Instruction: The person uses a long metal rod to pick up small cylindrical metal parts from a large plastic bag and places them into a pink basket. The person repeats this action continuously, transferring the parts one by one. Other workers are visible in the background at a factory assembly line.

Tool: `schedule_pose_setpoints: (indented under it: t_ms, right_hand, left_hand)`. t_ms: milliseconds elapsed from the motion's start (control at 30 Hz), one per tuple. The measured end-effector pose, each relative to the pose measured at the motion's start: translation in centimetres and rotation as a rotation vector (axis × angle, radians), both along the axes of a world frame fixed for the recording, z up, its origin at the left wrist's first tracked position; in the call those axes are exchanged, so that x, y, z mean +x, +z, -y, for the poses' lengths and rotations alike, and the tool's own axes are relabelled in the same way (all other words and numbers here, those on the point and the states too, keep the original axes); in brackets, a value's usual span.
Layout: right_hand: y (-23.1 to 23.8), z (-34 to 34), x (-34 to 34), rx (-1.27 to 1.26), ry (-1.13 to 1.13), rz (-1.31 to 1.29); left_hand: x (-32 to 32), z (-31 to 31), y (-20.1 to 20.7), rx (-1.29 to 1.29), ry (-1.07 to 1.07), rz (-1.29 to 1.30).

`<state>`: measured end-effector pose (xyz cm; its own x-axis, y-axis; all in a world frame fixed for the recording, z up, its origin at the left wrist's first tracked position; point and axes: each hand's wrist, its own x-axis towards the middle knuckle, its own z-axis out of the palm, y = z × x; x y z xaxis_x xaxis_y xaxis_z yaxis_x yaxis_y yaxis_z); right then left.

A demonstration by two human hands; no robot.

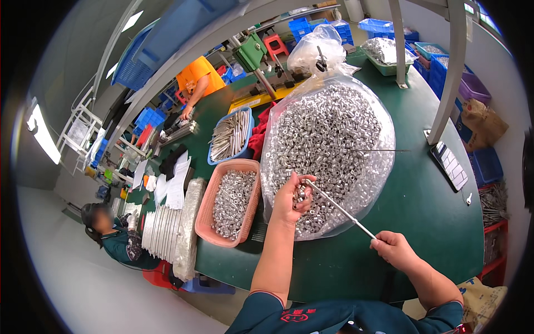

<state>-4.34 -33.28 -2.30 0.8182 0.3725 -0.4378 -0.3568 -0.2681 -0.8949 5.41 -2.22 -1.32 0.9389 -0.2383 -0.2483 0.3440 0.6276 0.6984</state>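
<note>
My left hand (290,200) is cupped, fingers curled round several small silvery metal sleeves (300,195), over the near edge of a big clear plastic bag (385,167). Heaped in the open bag are many of the same sleeves (325,128). A slim pale metal rod (342,211) slants from the fingertips of that hand down to my right hand (396,250), which pinches its near end above the green table. Whether the rod's far end is inside a sleeve I cannot make out. A thin dark rod (384,150) lies across the bag's right side.
Left of the bag stand a pink basket (202,222) of small metal parts and a blue basket (211,158) of metal rods. A phone (448,166) lies near a white table post (448,83). One person (114,239) sits at left; another in orange (200,78) works farther back.
</note>
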Motion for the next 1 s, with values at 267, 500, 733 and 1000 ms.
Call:
schedule_pose_setpoints:
  t_ms: [267, 500, 733, 1000]
  right_hand:
    - [-0.6, 0.3, 0.0, -0.116, 0.003, 0.188]
    - [0.4, 0.3, 0.1, -0.174, -0.037, 0.254]
    - [-0.6, 0.0, 0.0, -0.138, -0.063, 0.202]
    - [-0.6, 0.1, 0.1, -0.113, -0.067, 0.188]
  left_hand:
    - [0.2, -1.0, -0.8, 0.164, -0.029, 0.023]
    - [0.0, 0.3, -0.8, 0.169, -0.012, 0.008]
    - [0.0, 1.7, -1.1, 0.175, -0.074, 0.005]
    - [0.8, -2.0, -2.1, -0.168, -0.032, -0.094]
